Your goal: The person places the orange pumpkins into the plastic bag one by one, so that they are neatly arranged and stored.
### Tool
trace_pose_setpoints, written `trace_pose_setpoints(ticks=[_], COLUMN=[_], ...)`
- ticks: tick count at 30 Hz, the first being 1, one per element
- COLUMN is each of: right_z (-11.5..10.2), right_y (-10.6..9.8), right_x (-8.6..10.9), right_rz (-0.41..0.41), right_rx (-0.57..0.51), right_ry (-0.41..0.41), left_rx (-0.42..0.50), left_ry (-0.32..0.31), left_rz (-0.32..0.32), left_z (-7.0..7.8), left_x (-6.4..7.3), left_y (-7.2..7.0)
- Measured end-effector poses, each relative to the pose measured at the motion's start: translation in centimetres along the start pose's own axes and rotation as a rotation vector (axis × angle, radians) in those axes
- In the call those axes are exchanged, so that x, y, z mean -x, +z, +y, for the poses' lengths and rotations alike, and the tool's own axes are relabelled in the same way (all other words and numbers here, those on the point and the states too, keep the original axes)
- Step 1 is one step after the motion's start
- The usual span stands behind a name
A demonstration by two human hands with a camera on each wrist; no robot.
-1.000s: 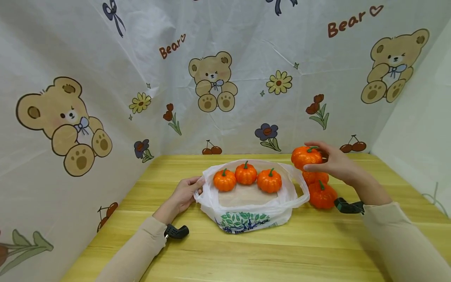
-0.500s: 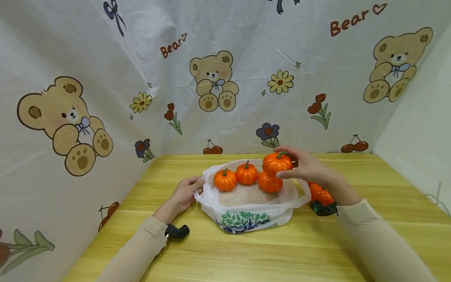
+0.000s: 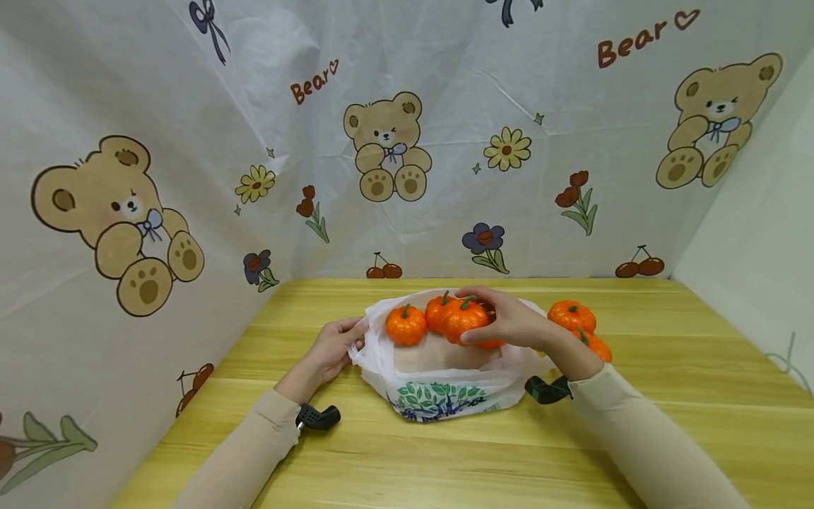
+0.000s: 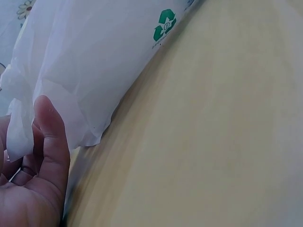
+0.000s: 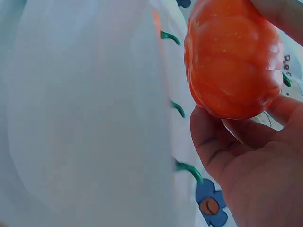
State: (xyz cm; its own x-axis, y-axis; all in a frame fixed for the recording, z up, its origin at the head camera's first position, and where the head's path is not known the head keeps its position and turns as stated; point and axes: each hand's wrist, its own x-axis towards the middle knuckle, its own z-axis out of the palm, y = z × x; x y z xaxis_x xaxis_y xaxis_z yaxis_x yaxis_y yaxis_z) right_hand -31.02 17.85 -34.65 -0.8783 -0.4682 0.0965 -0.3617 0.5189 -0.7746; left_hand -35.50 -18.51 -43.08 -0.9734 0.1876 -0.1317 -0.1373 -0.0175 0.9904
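A white plastic bag [image 3: 439, 389] with a green and blue tree print lies wide-mouthed on the table. My left hand [image 3: 332, 350] pinches its left edge; in the left wrist view the thumb presses on the thin film [image 4: 21, 135]. Over the bag's mouth my right hand [image 3: 518, 329] grips a small orange pumpkin [image 3: 463, 322] with a green stem. The right wrist view has this pumpkin [image 5: 234, 59] between thumb and fingers, above the bag's rim. Inside the bag sit a left pumpkin [image 3: 405, 326], a back pumpkin [image 3: 436, 311] and a right one, mostly hidden behind the hand.
To the right of the bag, two more orange pumpkins stand on the wooden table [image 3: 407, 466]: a rear pumpkin [image 3: 572, 316] and a front pumpkin [image 3: 596, 346], partly behind the right wrist. A bear-patterned cloth [image 3: 445, 233] hangs behind the table. A white wall [image 3: 763, 254] borders the right side.
My right hand has carried the held pumpkin leftward from beside the bag to over its mouth, and lowered it. The left hand has stayed at the bag's edge.
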Motion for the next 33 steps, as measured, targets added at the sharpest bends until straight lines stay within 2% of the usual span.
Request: trace_pose_setpoints(ticks=[3,7,9,16,24,33], right_z=[0.2,0.0,-0.3,-1.1,-2.3,-3.1], right_y=[0.8,1.8,2.3,3.6,3.5,3.9], right_x=[-0.6,-1.5,-1.8,-2.7,-3.5,-5.0], right_rz=[0.009,0.05,0.057,-0.042,-0.088,-0.198], right_rx=[0.051,0.218,0.262,0.109,0.21,0.278], right_ry=[-0.027,-0.079,-0.095,-0.069,-0.06,-0.022], left_rx=[0.002,0.001,0.002,0.012,0.014,0.01], left_ry=[-0.002,-0.002,-0.003,0.001,0.013,0.006], left_rz=[0.005,0.011,0.014,0.013,0.018,0.009], left_z=[0.0,0.0,0.0,0.1,0.1,0.0], left_x=[0.0,0.0,0.0,0.1,0.0,-0.1], left_y=[0.0,-0.2,-0.2,-0.3,-0.4,-0.3])
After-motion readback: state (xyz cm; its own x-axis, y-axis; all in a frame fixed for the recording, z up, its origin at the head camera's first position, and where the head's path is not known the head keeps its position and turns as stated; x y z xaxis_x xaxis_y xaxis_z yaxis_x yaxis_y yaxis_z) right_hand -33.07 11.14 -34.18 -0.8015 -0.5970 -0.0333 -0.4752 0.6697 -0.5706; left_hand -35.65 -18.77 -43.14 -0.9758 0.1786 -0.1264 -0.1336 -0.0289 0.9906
